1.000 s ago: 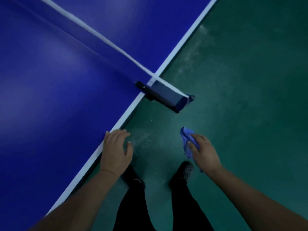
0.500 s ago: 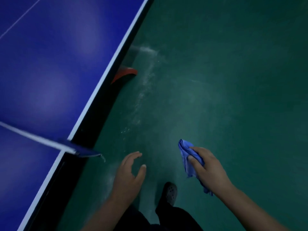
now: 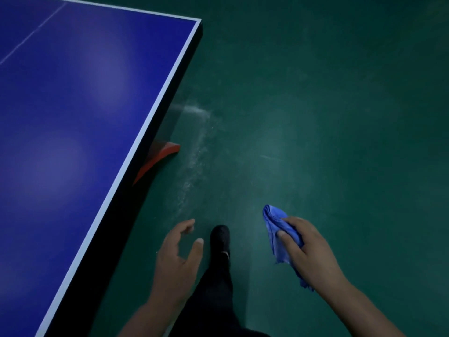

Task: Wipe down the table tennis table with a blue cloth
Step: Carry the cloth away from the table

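Table (image 3: 73, 142) fills left side of head view: blue top, white edge line, thin white centre line running off toward upper left, far right corner visible at top. Dark side edge under the white line. Red curved foot (image 3: 160, 156) of the frame sticks out from beneath the long edge onto the green floor (image 3: 340, 117). Pale dusty scuff streak (image 3: 196, 152) on floor just beside that foot, running roughly parallel to the table edge.

Blue cloth (image 3: 274, 227) is off the table, held in the air over the floor, well apart from the table edge. Right hand (image 3: 306, 249) grips it: fingers curled over the bunched fabric, one end poking out forward past the fingertips, a ragged tail hanging out behind the wrist side.

Left hand (image 3: 177, 259) holds nothing. Fingers loosely curved, thumb spread, relaxed. It hangs over the floor near the table's dark side edge, not touching it as far as I can tell; lighting is dim, so the gap is hard to judge.

Between both hands: person's dark trouser leg (image 3: 213, 288) and one black shoe (image 3: 220, 237) planted on the floor, toe pointing forward along the table's long edge. Bare forearms enter from bottom of frame.

Soft light patches reflect on the tabletop.
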Action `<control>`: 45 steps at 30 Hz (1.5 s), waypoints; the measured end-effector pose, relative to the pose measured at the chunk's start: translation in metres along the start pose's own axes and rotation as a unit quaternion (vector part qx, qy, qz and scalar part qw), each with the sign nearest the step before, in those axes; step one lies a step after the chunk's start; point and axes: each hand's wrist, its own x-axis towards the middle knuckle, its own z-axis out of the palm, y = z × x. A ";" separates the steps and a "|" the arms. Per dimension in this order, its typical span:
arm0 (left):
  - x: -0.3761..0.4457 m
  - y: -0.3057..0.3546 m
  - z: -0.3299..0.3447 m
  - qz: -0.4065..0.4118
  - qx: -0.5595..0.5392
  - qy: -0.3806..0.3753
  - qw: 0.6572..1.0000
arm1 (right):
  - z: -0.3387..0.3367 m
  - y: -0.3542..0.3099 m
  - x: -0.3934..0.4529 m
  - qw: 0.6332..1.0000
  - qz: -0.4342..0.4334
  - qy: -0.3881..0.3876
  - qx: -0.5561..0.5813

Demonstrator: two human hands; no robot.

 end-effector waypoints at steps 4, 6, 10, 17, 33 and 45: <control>0.118 0.032 0.027 -0.007 0.004 -0.023 1.000 | -0.020 -0.020 0.106 0.999 0.033 0.008 -0.009; 0.180 0.058 0.042 0.011 0.006 -0.032 0.999 | -0.038 -0.027 0.159 0.999 0.035 0.021 -0.011; 0.298 0.123 0.079 0.050 -0.014 -0.046 0.998 | -0.087 -0.043 0.260 0.996 0.043 0.075 -0.001; 0.479 0.202 0.175 0.091 -0.029 -0.071 0.993 | -0.161 -0.048 0.452 0.993 0.036 0.108 0.021; 0.929 0.348 0.284 0.041 -0.075 0.079 0.993 | -0.287 -0.142 0.985 0.999 -0.033 0.031 0.015; 1.374 0.460 0.299 0.054 -0.091 0.060 0.993 | -0.315 -0.291 1.406 0.997 -0.048 0.055 0.013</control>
